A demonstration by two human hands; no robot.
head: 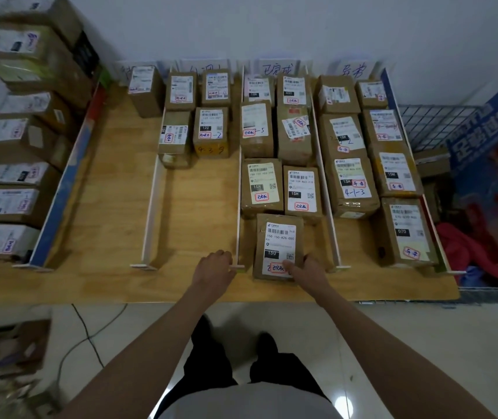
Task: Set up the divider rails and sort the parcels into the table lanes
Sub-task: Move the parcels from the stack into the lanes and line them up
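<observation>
- Right hand (308, 269): nearest parcel (278, 247) was gripped at its near right corner, thumb laid on the label; parcel lay flat in the third lane.
- Left hand (214, 267): fingers were curled at the near end of the middle divider rail (238, 189); whether it was gripped could not be told.
- Divider rails: three white ones were counted on the table (114, 207).
- Third lane: seven parcels were counted.

Open lane (199, 207) between rails (151, 207)

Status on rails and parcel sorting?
Done: white divider rails stand on the table, and three lanes already hold labelled parcels. In hand: right hand grips the parcel marked 150 at its lane's near end; left hand touches the neighbouring rail's end. Left: stacked boxes beside the table.
</observation>
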